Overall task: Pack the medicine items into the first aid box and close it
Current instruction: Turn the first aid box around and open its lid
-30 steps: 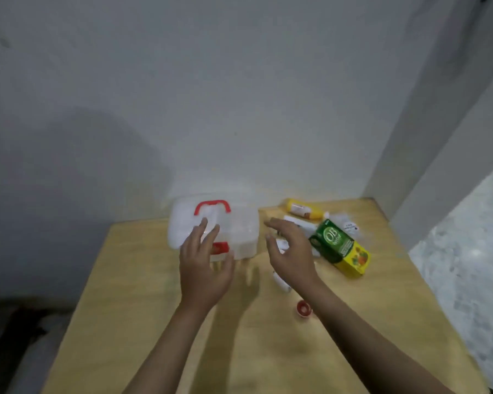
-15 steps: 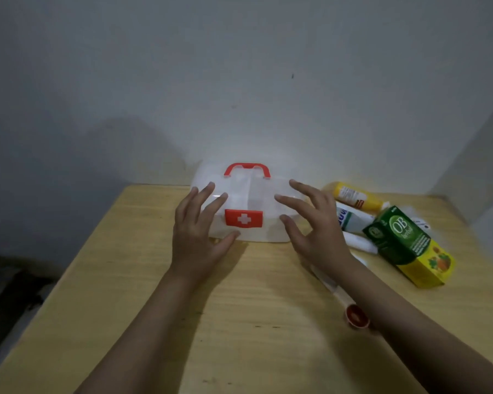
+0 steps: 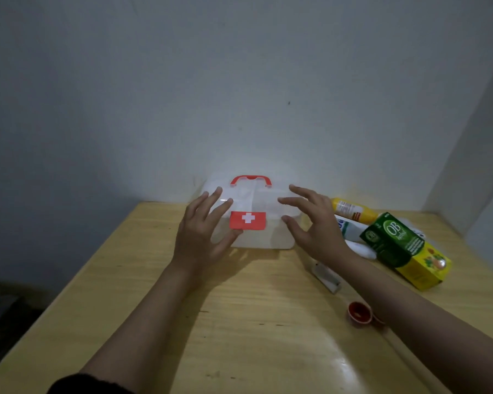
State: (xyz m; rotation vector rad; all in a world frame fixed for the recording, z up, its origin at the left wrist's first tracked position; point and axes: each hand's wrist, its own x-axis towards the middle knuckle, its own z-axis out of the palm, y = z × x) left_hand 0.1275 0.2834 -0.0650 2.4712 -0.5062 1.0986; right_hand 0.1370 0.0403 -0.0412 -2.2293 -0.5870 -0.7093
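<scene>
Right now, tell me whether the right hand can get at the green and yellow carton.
Probably yes: the right hand is open and empty, the green and yellow carton lies just beside it, uncovered.

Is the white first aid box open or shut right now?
Shut: the translucent white plastic first aid box has its lid down and its red clasp flat across the front.

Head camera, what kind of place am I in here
Probably a plain room at home, in a corner: a bare wooden table pushed against unpainted-looking grey walls, with a first aid box and household medicine, like the green carton, laid out.
</scene>
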